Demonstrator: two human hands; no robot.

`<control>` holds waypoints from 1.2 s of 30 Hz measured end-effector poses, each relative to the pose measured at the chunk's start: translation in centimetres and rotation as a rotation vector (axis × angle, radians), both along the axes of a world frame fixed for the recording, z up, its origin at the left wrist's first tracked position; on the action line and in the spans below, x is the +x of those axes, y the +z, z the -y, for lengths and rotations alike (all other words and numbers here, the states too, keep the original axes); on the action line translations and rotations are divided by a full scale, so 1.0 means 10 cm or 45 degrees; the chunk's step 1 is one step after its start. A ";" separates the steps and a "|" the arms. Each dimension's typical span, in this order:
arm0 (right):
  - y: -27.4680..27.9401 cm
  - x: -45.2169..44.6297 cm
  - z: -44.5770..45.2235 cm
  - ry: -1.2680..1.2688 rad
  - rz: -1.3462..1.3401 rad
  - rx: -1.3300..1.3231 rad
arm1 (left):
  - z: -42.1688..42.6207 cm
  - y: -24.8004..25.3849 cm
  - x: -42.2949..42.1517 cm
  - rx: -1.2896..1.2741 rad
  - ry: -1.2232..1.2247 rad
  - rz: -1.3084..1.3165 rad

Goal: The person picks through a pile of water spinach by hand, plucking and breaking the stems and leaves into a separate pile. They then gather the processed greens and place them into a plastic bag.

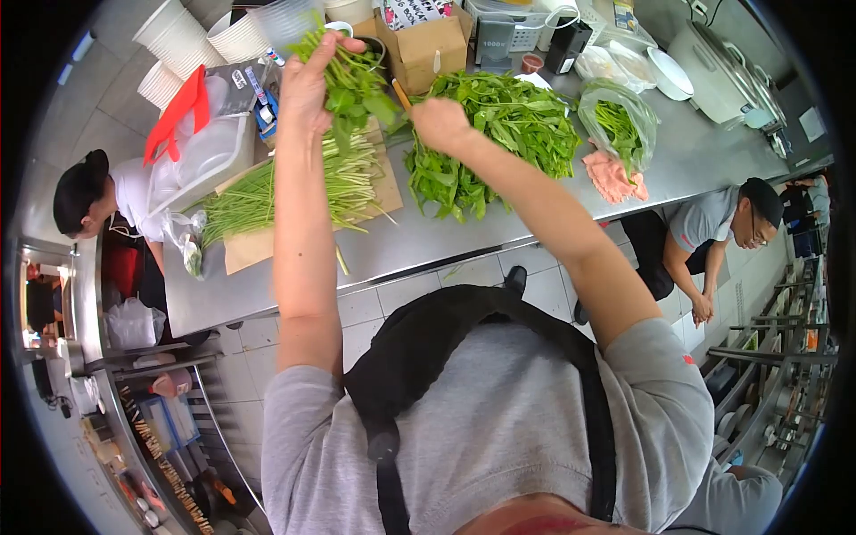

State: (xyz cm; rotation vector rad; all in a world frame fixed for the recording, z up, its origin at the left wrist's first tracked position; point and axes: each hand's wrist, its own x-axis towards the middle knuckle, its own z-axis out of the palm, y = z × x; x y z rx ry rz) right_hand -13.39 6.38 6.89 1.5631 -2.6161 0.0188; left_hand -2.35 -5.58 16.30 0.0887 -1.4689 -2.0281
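My left hand [308, 85] is closed around a bunch of leafy greens [361, 94], raised above the steel table. My right hand [441, 123] is wrapped round the wooden handle of what looks like a knife [400, 93]; its blade cannot be made out clearly near the bunch. Below my left forearm, a heap of long green stems [294, 192] lies on brown cardboard [254, 251]. A large pile of leafy greens [513, 134] spreads beside and under my right hand.
Behind the greens stand a cardboard box [423, 53] and stacked white tubs [178, 40]. A white bin [227, 156] is at left. A plastic bag of greens [618, 125] and a pink cloth [615, 176] lie right. One person is at each side.
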 end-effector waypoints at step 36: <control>0.83 -0.46 -0.27 0.058 0.437 -1.059 | -0.19 -0.43 -0.66 -0.257 -0.024 0.197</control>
